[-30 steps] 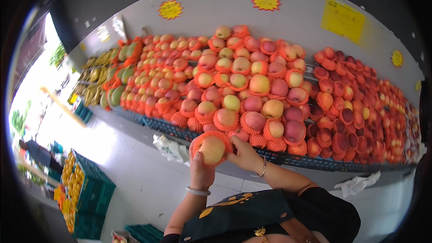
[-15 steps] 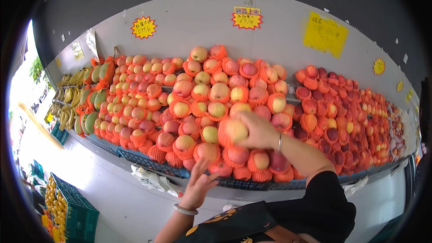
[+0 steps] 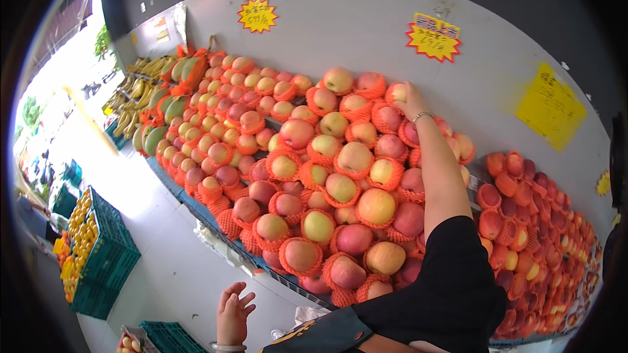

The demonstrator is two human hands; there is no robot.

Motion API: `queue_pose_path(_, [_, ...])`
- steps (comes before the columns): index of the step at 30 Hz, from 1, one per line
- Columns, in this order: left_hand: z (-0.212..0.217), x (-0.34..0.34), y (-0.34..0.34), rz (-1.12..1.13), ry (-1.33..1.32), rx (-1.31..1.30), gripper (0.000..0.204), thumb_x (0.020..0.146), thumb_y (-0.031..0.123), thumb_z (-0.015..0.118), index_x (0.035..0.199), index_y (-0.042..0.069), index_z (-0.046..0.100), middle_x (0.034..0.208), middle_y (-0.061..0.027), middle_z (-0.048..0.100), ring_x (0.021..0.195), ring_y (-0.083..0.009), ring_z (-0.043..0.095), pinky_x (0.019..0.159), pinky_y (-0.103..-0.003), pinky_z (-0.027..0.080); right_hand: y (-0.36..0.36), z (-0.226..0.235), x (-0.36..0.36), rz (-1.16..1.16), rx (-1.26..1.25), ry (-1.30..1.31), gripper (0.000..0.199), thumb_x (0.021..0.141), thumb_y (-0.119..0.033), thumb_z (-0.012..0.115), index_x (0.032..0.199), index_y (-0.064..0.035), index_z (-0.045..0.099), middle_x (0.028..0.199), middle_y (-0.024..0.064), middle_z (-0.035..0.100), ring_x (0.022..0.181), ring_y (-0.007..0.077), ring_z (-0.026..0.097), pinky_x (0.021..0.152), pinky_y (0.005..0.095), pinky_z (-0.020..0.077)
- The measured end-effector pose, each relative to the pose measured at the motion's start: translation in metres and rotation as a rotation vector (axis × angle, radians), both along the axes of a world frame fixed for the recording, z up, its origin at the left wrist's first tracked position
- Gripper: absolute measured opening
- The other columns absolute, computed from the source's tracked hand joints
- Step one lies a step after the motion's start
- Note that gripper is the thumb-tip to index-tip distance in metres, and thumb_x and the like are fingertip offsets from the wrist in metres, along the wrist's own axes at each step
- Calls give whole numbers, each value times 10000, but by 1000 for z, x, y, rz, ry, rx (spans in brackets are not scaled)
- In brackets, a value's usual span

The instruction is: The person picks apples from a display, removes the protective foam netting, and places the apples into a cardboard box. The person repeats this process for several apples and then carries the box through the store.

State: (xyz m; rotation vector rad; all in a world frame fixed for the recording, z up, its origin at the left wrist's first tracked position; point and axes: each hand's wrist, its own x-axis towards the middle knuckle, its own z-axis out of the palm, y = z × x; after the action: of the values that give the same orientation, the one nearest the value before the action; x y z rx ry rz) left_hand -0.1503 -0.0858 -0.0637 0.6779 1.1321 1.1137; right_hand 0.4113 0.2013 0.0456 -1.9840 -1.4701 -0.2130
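Note:
My right arm stretches across the heaped apples point(image 3: 354, 158), which sit in red-orange foam nets. At the top back of the heap, my right hand point(image 3: 412, 101) is closed round an apple point(image 3: 395, 92) in such a net, beside another netted apple to its left. The palm side and some fingers are hidden from view. Low in front of the display hangs my left hand point(image 3: 234, 314), with nothing in it and the fingers apart and slightly bent. A bracelet circles each wrist.
Smaller apples point(image 3: 229, 132), green melons point(image 3: 175, 110) and bananas point(image 3: 136, 91) continue to the left. Darker red fruit point(image 3: 517, 222) fills the right side. Yellow price signs point(image 3: 258, 15) hang on the grey wall behind. A green crate point(image 3: 111, 268) of yellow fruit stands at the lower left.
My right hand has moved from the front of the heap up to its back row with an apple. The left hand has dropped down and left. The view has shifted and tilted.

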Motion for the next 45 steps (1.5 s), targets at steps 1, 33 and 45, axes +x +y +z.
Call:
queue_pose_path(1, [-1, -2, -7, 50, 10, -18, 341, 923, 247, 444, 1210, 64, 462, 1219, -96, 513, 939, -199, 593, 734, -316, 494, 9, -5, 0, 14, -29, 15, 731, 735, -229, 723, 1325, -45, 332, 1302, 194, 422, 1204, 336, 419, 1005, 391, 361])
queue_pose_path(33, [-34, -183, -454, 1194, -94, -32, 206, 935, 193, 456, 1103, 91, 517, 1074, -30, 577, 939, -158, 581, 750, -270, 460, -429, -71, -680, 2215, -443, -386, 581, 820, -414, 605, 1298, -128, 437, 1416, 145, 298, 1295, 340, 302, 1041, 576, 196])
queue_pose_path(45, [-50, -167, -561, 1870, -161, -7, 225, 930, 155, 434, 1131, 81, 503, 1148, -36, 538, 975, -122, 525, 807, -254, 402, -549, -76, -945, 2779, -534, -536, 473, 835, -323, 608, 1207, -47, 508, 1203, 151, 542, 1130, 291, 500, 961, 400, 373])
